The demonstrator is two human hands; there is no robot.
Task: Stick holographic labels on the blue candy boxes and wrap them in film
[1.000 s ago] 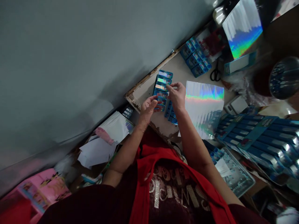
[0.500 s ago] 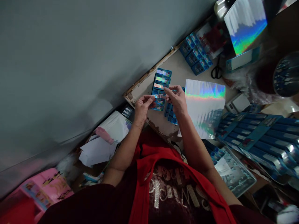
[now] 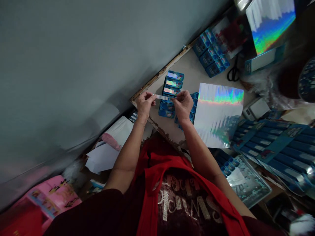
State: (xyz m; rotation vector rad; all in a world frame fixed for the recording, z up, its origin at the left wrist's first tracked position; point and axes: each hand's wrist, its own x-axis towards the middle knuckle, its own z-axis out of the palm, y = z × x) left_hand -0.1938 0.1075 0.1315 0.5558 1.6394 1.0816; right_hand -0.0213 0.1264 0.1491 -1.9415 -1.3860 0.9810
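Note:
A narrow, shiny silver sticker strip (image 3: 162, 97) is stretched between my hands, above a row of small blue boxes (image 3: 166, 113). My left hand (image 3: 145, 105) pinches its left end between thumb and fingers. At the strip's right end, my right hand (image 3: 183, 105) has thumb and forefinger pressed together. The upper boxes in the row carry similar rainbow-shiny strips (image 3: 171, 90); those nearer me show plain blue faces. More blue boxes (image 3: 193, 111) lie partly hidden behind my right hand. Right of that hand lies a large holographic sheet (image 3: 219, 118).
Stacked blue boxes (image 3: 211, 54) stand along the wall edge, near black scissors (image 3: 233, 72). To the right are a small white device (image 3: 256, 108), a large pack of blue boxes (image 3: 275, 141) and a clear tray (image 3: 256, 183). White papers (image 3: 103, 157) sit below the table's left corner.
My left hand has moved left and up, away from the boxes, drawing the strip out straight and into clearer view. My right hand has turned, its fingers closing into a pinch.

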